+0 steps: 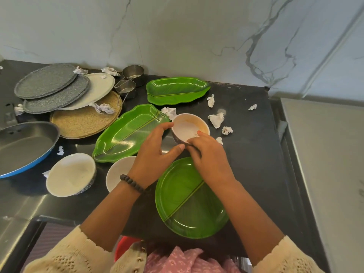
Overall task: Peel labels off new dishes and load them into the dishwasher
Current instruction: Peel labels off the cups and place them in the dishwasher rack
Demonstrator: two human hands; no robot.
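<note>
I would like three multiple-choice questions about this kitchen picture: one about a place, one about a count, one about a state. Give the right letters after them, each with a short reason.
1. Where does the round green plate lie?
A. on the woven mat
B. on the black counter, under the person's right forearm
C. inside the pan

2. How many green leaf-shaped trays are there?
A. one
B. two
C. four

3. What is the state of the small bowl?
A. held by both hands
B. lying alone on the counter
C. stacked on the grey plates

Answers:
1 B, the plate rests on the black counter near the front edge.
2 B, one tray lies by the wall and another nearer.
3 A, the left hand and right hand both grip it.
</note>
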